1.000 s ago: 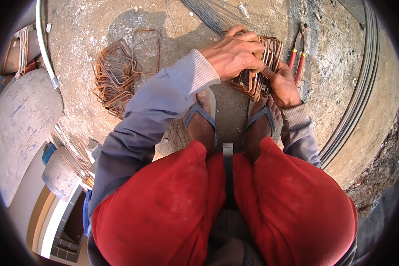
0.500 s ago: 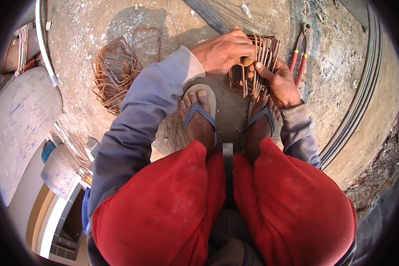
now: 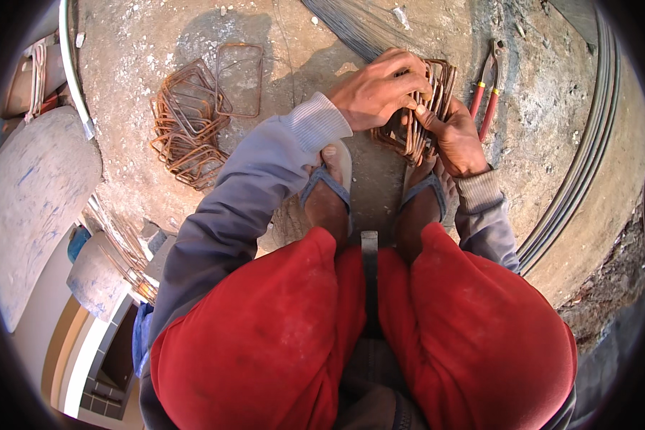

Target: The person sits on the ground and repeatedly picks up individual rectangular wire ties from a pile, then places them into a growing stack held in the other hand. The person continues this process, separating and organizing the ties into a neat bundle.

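Note:
A stack of rusty, bent-steel rectangular stirrups (image 3: 413,145) stands on the ground just beyond my right foot. My right hand (image 3: 462,140) is closed on its right side, thumb pressed over the rods. From the left, my left hand (image 3: 380,89) reaches over the stack. Its thumb and fingers pinch the stirrup rods near my right thumb, and the hand hides part of the stack. Further left lies a loose pile of similar stirrups (image 3: 186,132), with a single stirrup (image 3: 261,80) flat at its edge. Red-handled pliers (image 3: 489,116) rest to the right of my right hand.
Thin grey wires (image 3: 344,29) lie beyond my hands. Long steel rods (image 3: 584,147) curve along the right. A pale pipe (image 3: 66,64) and a large pale board (image 3: 39,208) are at the left. A dark bar (image 3: 368,279) stands between my knees.
My left hand has moved right across the stack, its fingers now closer to my right thumb. The right hand has barely moved and keeps its hold.

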Demonstrator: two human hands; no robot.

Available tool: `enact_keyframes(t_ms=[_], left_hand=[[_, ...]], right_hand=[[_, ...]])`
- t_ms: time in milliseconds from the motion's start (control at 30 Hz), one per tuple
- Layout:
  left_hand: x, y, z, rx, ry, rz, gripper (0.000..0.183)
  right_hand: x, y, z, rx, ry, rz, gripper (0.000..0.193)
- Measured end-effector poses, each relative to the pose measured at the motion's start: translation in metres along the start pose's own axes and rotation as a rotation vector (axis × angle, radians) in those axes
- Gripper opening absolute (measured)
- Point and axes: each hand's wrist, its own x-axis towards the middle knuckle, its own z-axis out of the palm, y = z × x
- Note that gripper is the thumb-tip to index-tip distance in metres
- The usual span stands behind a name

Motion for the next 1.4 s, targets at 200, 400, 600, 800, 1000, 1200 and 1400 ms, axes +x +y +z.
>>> enact_keyframes(t_ms=[200, 400, 600, 800, 1000, 1200, 1400], left_hand=[[-0.047, 0.008, -0.027, 0.442, 0.463, -0.456, 0.025], [-0.124, -0.031, -0.084, 0.732, 0.460, -0.898, 0.031], [-0.131, -0.045, -0.074, 0.517, 0.562, -0.980, 0.038], [-0.124, -0.057, -0.069, 0.986, 0.519, -0.901, 0.034], [-0.129, -0.051, -0.065, 0.869, 0.530, -0.875, 0.023], [-0.124, 0.046, -0.068, 0.497, 0.486, -0.993, 0.022], [-0.151, 0.086, -0.075, 0.628, 0.141, -1.227, 0.022]], right_hand=[[0.000, -0.004, -0.002, -0.045, 0.024, 0.060, 0.025], [0.003, -0.001, -0.003, -0.044, 0.003, 0.070, 0.020], [0.004, -0.001, -0.003, -0.027, -0.003, 0.069, 0.019], [0.003, -0.001, -0.005, -0.027, 0.006, 0.055, 0.019], [0.003, -0.001, -0.002, -0.056, 0.001, 0.045, 0.020], [0.003, 0.002, -0.008, -0.041, 0.019, 0.057, 0.021], [0.003, 0.001, -0.008, -0.024, 0.012, 0.054, 0.022]])
